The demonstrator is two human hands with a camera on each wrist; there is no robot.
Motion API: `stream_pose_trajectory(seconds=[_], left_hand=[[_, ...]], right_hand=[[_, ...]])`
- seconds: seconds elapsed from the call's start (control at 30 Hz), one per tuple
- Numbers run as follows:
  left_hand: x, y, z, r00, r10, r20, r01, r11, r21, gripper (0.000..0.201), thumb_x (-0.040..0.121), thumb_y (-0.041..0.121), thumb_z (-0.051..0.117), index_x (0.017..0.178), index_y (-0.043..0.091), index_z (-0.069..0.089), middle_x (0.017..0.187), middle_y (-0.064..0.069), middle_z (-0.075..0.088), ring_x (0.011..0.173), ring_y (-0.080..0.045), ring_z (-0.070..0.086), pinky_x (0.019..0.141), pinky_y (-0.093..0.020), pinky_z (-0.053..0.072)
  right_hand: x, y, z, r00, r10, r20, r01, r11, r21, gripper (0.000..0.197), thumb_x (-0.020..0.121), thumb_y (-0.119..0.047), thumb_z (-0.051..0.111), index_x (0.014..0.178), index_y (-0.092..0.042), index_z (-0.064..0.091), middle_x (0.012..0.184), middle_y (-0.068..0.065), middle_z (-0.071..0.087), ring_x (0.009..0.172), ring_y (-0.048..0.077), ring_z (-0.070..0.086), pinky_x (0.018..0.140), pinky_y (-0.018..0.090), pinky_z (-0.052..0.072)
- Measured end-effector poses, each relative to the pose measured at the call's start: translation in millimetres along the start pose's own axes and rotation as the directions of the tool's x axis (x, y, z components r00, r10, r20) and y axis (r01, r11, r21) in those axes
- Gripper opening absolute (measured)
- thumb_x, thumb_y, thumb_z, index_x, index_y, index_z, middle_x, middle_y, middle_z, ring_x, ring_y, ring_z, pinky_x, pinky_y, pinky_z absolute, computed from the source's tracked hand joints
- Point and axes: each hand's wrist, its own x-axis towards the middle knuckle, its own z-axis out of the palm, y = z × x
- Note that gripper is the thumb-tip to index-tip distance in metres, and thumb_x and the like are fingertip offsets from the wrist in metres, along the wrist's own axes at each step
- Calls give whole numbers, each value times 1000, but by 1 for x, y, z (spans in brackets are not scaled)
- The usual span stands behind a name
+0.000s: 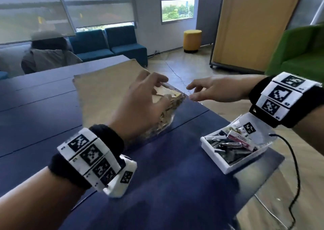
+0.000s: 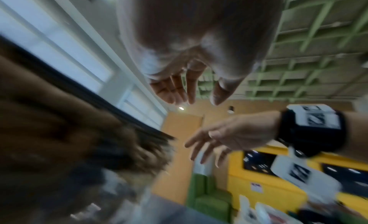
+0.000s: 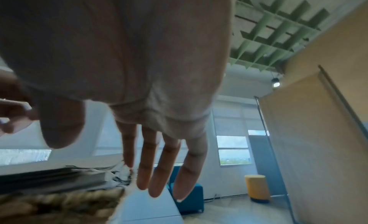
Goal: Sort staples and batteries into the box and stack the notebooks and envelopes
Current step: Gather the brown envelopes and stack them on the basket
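Item: my left hand (image 1: 143, 98) is hovering slack-fingered over the stack (image 1: 112, 96); right hand (image 1: 215, 91) is reaching, fingers straight, empty; box (image 1: 233, 164) labels unreadable.

no real words can be made out anywhere. black-and-white square marker codes are printed on the white bands (image 1: 91, 157) strapped to both wrists, and one more is seen on the white flap (image 1: 249, 127) behind the box (image 1: 228, 155). tiny characters sit beside the codes but are too small to be read. some print is carried on a pink-and-white packet (image 1: 240, 139) inside the box, too blurred to be deciphered. a small notice (image 2: 256, 187) on the yellow wall is unreadable too.
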Motion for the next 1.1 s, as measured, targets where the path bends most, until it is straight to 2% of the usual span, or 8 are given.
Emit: stream_pose_trajectory(seconds=[0.13, 0.27, 0.37, 0.5, 0.73, 0.9, 1.0, 1.1], left_hand=[[-6, 32, 44, 954, 67, 293, -50, 997, -66, 52, 90, 46, 68, 132, 17, 59, 119, 2, 55, 101, -1, 53, 90, -7, 38], [-12, 44, 70, 810, -52, 584, 11, 997, 74, 99, 78, 75, 67, 154, 22, 33, 148, 6, 40, 137, -11, 39, 117, -31, 33], [-16, 54, 87, 729, -115, 675, 15, 988, 153, 124, 66, 86, 66, 160, 24, 15, 160, 6, 27, 147, -15, 26, 121, -39, 28], [-20, 62, 104, 685, -151, 713, -9, 976, 216, 139, 59, 90, 67, 162, 21, 4, 165, 4, 19, 152, -18, 18, 122, -40, 28], [-20, 68, 116, 676, -155, 720, -78, 957, 279, 130, 62, 86, 71, 156, 15, 17, 154, 2, 34, 142, -21, 32, 113, -46, 41], [-24, 61, 120, 687, -186, 703, -55, 951, 306, 87, 73, 72, 72, 135, 19, 42, 128, 2, 47, 124, -21, 50, 99, -44, 49], [-23, 51, 114, 674, -183, 715, -48, 956, 290, 87, 72, 66, 75, 136, 17, 42, 124, 1, 47, 121, -22, 51, 100, -42, 48], [-24, 38, 102, 659, -199, 725, -28, 957, 288, 92, 71, 61, 78, 140, 15, 40, 130, -1, 46, 123, -22, 49, 104, -39, 46]], right_hand=[[-30, 37, -8, 991, 58, 122, -48, 995, -84, 63, 87, -57, 68, 144, -34, 52, 130, -13, 59, 119, 11, 58, 109, 36, 45], [-58, 71, -11, 936, 105, 335, -64, 989, -131, 97, 65, -59, 88, 148, -52, 38, 144, -24, 45, 133, 3, 44, 115, 34, 38], [-70, 92, -5, 905, 125, 407, -41, 977, -209, 122, 46, -67, 91, 148, -60, 24, 146, -30, 35, 137, 1, 36, 118, 36, 33], [-71, 102, 9, 905, 125, 406, 0, 956, -294, 134, 38, -69, 90, 148, -57, 15, 146, -27, 30, 139, 5, 31, 119, 41, 32], [-63, 100, 26, 931, 110, 348, 58, 897, -438, 116, 49, -56, 93, 142, -45, 24, 132, -20, 30, 122, 13, 33, 105, 41, 46], [-59, 99, 33, 948, 54, 312, 99, 886, -454, 101, 52, -55, 92, 131, -38, 32, 124, -20, 35, 116, 10, 36, 101, 35, 46], [-56, 93, 36, 951, 26, 308, 103, 913, -394, 92, 54, -54, 93, 122, -41, 32, 120, -21, 40, 114, 7, 39, 100, 34, 45], [-49, 79, 44, 955, -17, 295, 121, 933, -339, 91, 58, -49, 94, 125, -34, 35, 123, -16, 44, 115, 9, 41, 101, 32, 43]])
